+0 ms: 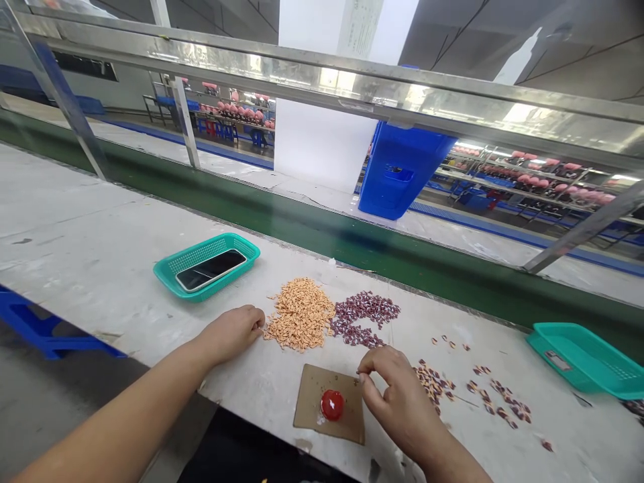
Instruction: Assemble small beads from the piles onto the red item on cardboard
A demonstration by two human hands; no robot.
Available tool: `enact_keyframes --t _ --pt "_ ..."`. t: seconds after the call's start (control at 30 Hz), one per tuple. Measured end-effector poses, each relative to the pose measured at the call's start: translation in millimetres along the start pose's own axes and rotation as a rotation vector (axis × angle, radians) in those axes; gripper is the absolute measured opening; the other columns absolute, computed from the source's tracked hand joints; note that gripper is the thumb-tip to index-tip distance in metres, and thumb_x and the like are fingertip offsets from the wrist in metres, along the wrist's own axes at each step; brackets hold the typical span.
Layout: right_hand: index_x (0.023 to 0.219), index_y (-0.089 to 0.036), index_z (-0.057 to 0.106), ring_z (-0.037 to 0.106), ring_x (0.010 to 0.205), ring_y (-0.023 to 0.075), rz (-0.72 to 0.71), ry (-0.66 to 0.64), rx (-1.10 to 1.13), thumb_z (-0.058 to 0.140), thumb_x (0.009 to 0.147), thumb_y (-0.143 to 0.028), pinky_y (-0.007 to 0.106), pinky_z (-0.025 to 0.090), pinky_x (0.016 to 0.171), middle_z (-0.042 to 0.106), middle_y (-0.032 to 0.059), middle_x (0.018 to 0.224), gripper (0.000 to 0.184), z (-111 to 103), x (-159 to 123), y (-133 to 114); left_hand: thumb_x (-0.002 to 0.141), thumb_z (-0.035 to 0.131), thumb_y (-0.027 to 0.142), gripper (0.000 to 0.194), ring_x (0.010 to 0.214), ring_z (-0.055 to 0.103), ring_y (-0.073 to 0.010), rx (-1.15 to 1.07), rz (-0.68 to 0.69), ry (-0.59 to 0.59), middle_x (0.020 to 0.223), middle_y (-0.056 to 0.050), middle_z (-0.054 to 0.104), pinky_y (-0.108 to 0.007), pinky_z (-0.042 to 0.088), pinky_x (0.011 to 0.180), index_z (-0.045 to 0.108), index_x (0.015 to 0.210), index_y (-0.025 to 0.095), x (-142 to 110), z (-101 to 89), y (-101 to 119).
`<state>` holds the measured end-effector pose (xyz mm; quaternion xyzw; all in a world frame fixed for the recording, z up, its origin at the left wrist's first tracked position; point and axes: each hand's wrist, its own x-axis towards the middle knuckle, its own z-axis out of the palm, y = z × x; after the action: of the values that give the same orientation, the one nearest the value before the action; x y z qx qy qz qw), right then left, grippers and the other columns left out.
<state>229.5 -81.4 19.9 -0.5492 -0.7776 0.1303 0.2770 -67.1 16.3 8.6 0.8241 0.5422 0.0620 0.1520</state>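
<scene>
Right hand [397,396]: thumb and forefinger bent in, tips almost meeting just above the upper-right corner of the brown board [306,402]. A dark speck is seen at the tips; too small to tell if it is gripped.

Left hand [234,332]: fingers loosely curled, tips at the left edge of the orange pile [302,312]. Whether a piece is pinched can't be told.

Key relation: the red disc [332,405] is set on the board, at 7 to 8 o'clock from the right fingertips, near but apart. It's round, so no long axis. Right hand is nearer; the left is well apart, at 10 o'clock from the disc.

Purple pile [369,306]: 12 o'clock from the right fingertips, beside the orange one. Two-tone pieces [430,382]: 2 to 3 o'clock from the right hand, more scattered further right.

Farther out on the surface [261,389]: green basket [201,251] with phone [211,270] laid inside, 11 o'clock from the left hand; green tray [578,345] at the right, toward 3 o'clock.
</scene>
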Motion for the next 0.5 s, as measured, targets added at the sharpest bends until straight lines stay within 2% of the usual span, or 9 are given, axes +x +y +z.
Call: enact_keyframes --t 0.23,0.5 --pt "0.074 -0.021 0.048 0.054 0.075 0.0191 -0.072 0.031 0.1 0.048 0.076 -0.007 0.034 0.042 0.07 0.058 0.0015 0.076 0.014 -2 -1 -21 0.078 0.04 0.015 0.019 0.067 0.058 -0.0209 0.02 0.005 -0.006 0.074 -0.004 0.062 -0.029 0.036 0.058 0.054 0.066 0.02 -2 -1.9 -3" --pt "0.073 -0.021 0.048 0.052 0.076 0.0187 -0.088 0.01 0.183 0.048 0.074 -0.005 0.033 0.041 0.07 0.057 0.0019 0.076 0.016 4 0 -37 0.081 0.04 0.016 0.019 0.082 0.06 -0.0204 -0.036 0.045 0.022 0.09 -0.004 0.063 -0.028 0.041 0.07 0.059 0.081 0.021 -8 3.7 4"
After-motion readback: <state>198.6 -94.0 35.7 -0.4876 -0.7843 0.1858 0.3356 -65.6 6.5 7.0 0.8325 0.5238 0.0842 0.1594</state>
